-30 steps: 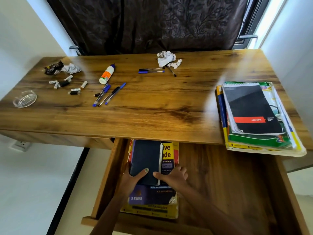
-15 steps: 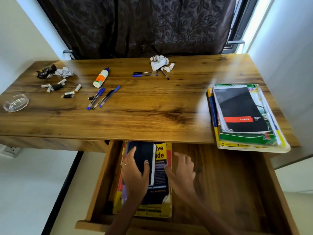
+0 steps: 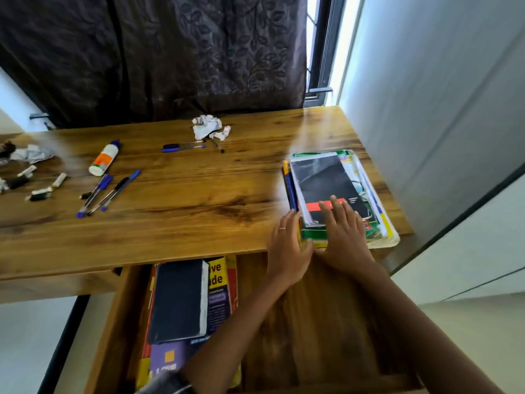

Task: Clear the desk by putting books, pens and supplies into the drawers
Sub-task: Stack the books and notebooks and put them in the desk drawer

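Both hands moved up from open wooden drawer (image 3: pixel 312 331) to stack of books and notebooks (image 3: pixel 335 180) at right edge of wooden surface (image 3: pixel 184 203). Left hand (image 3: pixel 287 245), fingers straight, touches stack's left side; right hand (image 3: pixel 345 234) lies flat on black notebook cover, grip apart. Dark blue book (image 3: pixel 177 301) rests on yellow-and-purple books in drawer. Blue pens (image 3: pixel 106 193), glue bottle (image 3: pixel 105 157), crumpled white paper (image 3: pixel 207 126) lie well apart on surface.
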